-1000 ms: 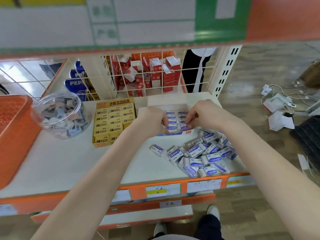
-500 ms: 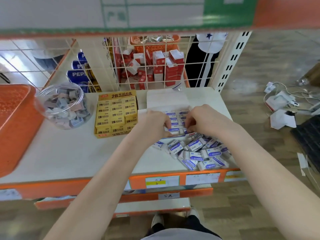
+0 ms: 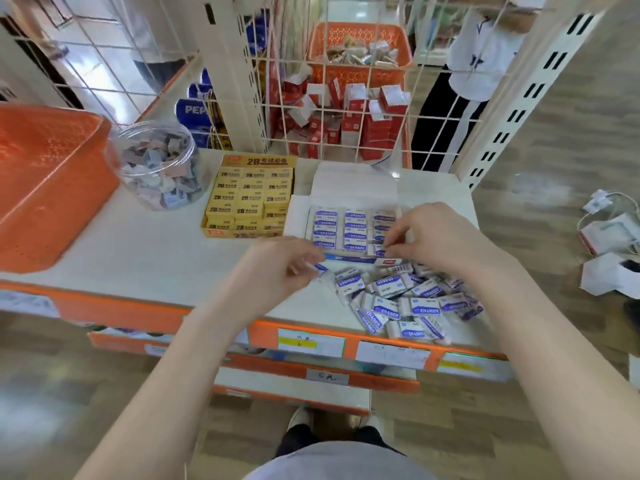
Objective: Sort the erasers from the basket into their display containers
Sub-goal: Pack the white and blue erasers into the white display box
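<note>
The left hand (image 3: 277, 271), grip narrow and pinching a blue-white eraser (image 3: 320, 267) just off the loose pile (image 3: 398, 299), has the open display box (image 3: 360, 260) at one o'clock, its rows lying nine-to-three, where the right hand (image 3: 429, 237) pinches a boxed eraser (image 3: 379, 251) in the front-right slot, with bare shelf (image 3: 156, 258) at nine o'clock.

The left hand (image 3: 282, 270) has left the box (image 3: 360, 260) for the loose erasers (image 3: 391, 285).

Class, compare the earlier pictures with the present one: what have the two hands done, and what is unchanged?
The left hand drew back from the box to the pile and pinches a loose eraser. The right hand still pinches a boxed eraser. Jar, yellow box and basket unmoved.
</note>
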